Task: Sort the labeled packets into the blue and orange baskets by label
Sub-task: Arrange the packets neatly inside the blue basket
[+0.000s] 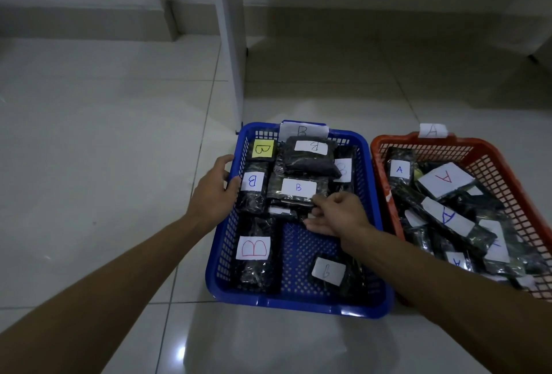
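A blue basket [298, 305] tagged B sits on the floor and holds several dark packets with B labels. To its right, an orange basket [385, 176] tagged A holds several dark packets with A labels. My left hand [213, 190] grips the blue basket's left rim, thumb inside against a B packet [252, 191]. My right hand [336, 214] is inside the blue basket, its fingertips pinching the near edge of a middle packet [298, 188] labelled B.
Pale glossy floor tiles surround both baskets. A white table leg [231, 45] stands just behind the blue basket's far left corner. A wall with a skirting runs along the back.
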Available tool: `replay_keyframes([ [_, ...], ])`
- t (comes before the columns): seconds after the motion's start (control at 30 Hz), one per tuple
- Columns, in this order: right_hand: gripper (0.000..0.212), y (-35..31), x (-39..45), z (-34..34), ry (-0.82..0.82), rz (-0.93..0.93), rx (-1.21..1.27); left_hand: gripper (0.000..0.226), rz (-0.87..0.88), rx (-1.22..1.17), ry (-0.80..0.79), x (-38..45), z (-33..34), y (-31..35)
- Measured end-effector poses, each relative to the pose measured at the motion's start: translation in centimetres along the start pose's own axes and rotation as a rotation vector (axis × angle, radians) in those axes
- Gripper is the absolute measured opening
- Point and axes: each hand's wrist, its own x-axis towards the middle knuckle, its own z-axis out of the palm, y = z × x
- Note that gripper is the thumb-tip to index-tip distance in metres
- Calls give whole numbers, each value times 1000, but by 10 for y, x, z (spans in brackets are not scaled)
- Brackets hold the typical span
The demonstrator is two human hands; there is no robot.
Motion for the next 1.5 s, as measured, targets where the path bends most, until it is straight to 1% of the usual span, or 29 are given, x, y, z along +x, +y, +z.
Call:
replay_keyframes([
  [0.07,39,-4,-3,-7,-6,-43,-165,45,20,18,16,-1,0,0],
  [0.1,42,-6,-7,-11,5,-108,-335,45,40,53,35,-2,1,0],
  [0.17,46,-9,-17,-19,9,-318,-842,45,83,188,89,-7,2,3],
  [0.2,51,-10,-24,-22,-43,-387,-1079,46,101,264,116,-9,4,4],
  [0.23,58,-11,-31,-23,-130,-391,-1278,47,120,332,140,-12,5,6],
  [0.3,71,-9,-43,-23,-281,-307,-1596,51,161,446,166,-16,9,10],
  [0.37,73,-4,-49,-19,-333,-303,-1774,53,194,535,154,-18,13,12],
  [0.43,60,2,-52,-15,-333,-370,-1793,56,211,591,135,-22,14,13],
  [0.5,45,6,-51,-12,-321,-412,-1746,57,226,627,124,-26,14,14],
  [0.57,44,4,-47,-12,-297,-432,-1662,57,246,665,112,-29,13,16],
  [0.63,48,-1,-38,-14,-258,-419,-1465,56,255,694,102,-30,13,16],
  [0.7,48,-4,-28,-14,-239,-347,-1142,56,261,710,82,-31,15,16],
  [0.77,41,3,-21,-12,-221,-266,-880,57,266,708,62,-31,18,15],
  [0.8,35,10,-17,-10,-190,-256,-820,57,263,702,58,-31,18,15],
  [0.87,25,26,-13,-4,-93,-278,-805,55,260,689,65,-30,19,15],
  [0.93,21,37,-10,0,-38,-302,-790,53,269,677,84,-29,18,14],
  [1.07,22,38,-9,-1,-13,-237,-573,51,280,666,94,-28,18,13],
  [1.1,23,38,-9,-2,-17,-227,-560,51,280,658,95,-28,17,12],
  [1.13,24,37,-10,-2,-35,-236,-601,50,279,651,96,-28,17,12],
  [1.17,26,33,-12,-4,-64,-271,-713,50,281,647,98,-27,16,11],
  [1.2,28,26,-14,-7,-96,-329,-901,50,288,646,103,-27,16,11],
  [1.23,31,16,-18,-11,-110,-401,-1148,49,298,647,107,-26,15,10],
  [1.3,43,-6,-28,-20,-110,-525,-1633,49,313,646,102,-26,14,9],
  [1.37,64,-19,-34,-28,-148,-501,-2022,49,302,641,83,-26,14,9],
  [1.4,72,-22,-37,-30,-171,-461,-2146,49,298,629,77,-27,14,10],
  [1.43,76,-22,-38,-32,-186,-425,-2207,49,299,601,80,-27,14,11],
  [1.5,80,-20,-36,-33,-206,-396,-2182,49,297,505,93,-29,13,14],
])
